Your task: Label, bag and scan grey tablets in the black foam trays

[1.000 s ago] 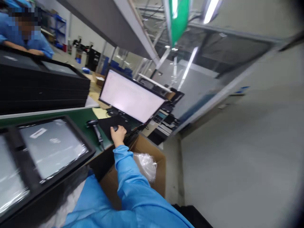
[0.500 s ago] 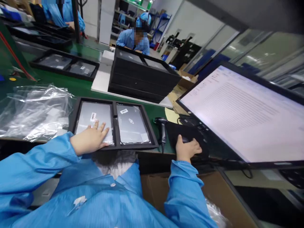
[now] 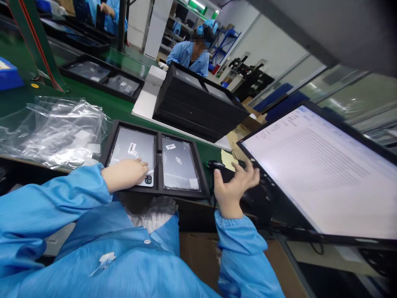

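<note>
- Where our left hand (image 3: 124,176) lies, we find the left tablet (image 3: 141,142), flat and back up in one compartment of the black tray (image 3: 158,165); the right tablet (image 3: 180,167) fills the other.
- Left grip: we see the fingers drawn together on the tablet's back, beside the camera block (image 3: 148,179); whether they pinch anything, we cannot tell.
- Right grip: we hold nothing visible in the right hand (image 3: 234,188), which is spread wide near the scanner (image 3: 215,164); contact with it we cannot make out.
- Handling: we judge each tablet stiff, thin and fairly light, slippery where clear film (image 3: 181,189) covers it, and fragile on the face turned down.
- Hold: we would take a tablet by its opposite long edges, keeping pressure off the camera block and fingers clear of the label (image 3: 132,148). The snug compartment probably leaves fingertips little room.
- Change: half a second earlier, our right hand rests low on the mouse pad; now we see it raised, fingers fanned, its palm hiding the scanner's handle.
- Change: our left fingers, earlier splayed just below the label, are now bunched, and the camera block shows. Both tablets keep their compartments.
</note>
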{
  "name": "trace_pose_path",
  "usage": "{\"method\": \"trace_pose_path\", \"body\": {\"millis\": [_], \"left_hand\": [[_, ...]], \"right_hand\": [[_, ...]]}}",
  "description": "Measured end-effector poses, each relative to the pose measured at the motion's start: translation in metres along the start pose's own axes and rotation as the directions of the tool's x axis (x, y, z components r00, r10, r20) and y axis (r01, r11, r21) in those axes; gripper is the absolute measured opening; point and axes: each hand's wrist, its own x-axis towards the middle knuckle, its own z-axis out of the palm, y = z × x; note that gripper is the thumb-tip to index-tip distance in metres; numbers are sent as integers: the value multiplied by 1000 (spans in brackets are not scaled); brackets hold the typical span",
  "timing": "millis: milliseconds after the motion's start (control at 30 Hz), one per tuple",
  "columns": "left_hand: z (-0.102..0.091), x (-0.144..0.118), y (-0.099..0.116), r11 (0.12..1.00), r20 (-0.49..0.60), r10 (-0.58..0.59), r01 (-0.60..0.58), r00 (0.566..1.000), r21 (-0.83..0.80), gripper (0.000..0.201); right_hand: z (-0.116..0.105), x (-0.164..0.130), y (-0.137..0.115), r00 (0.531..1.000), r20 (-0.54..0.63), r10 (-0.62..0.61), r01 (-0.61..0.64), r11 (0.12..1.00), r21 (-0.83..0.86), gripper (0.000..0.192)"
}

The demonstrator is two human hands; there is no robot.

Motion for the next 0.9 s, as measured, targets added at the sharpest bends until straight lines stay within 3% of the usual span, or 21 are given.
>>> {"method": "trace_pose_path", "body": {"millis": [100, 167, 267, 333, 433, 500, 600, 767, 900], "left_hand": [[0, -17, -21, 965, -109, -227, 208, 968, -161, 32], [5, -32, -35, 888, -201, -399, 322, 895, -330, 37], [22, -51, -47, 732, -323, -579, 303, 749, -610, 44], [34, -58, -47, 664, -381, -639, 230, 668, -711, 46], [47, -60, -44, 636, -433, -660, 149, 614, -758, 45], [51, -60, -42, 620, -447, -664, 108, 599, -777, 44], [53, -61, -42, 610, -479, -663, 44, 575, -792, 40], [58, -68, -42, 640, -540, -640, -9, 547, -768, 36], [57, -67, -39, 623, -526, -640, -22, 560, -782, 32]], "right_hand": [[-8, 21, -57, 970, 98, -224, 200, 957, 212, 54], [-6, 29, -90, 932, 161, -323, 226, 869, 439, 54], [12, 33, -133, 853, 371, -367, -11, 698, 716, 51], [33, 33, -158, 736, 572, -362, -274, 614, 740, 49], [68, 35, -192, 513, 805, -299, -540, 617, 573, 49], [88, 39, -213, 437, 873, -215, -578, 677, 456, 47], [107, 43, -237, 422, 896, -137, -596, 703, 388, 42], [116, 39, -258, 369, 918, -148, -715, 586, 382, 35], [119, 35, -260, 370, 914, -163, -744, 538, 397, 37]]}}
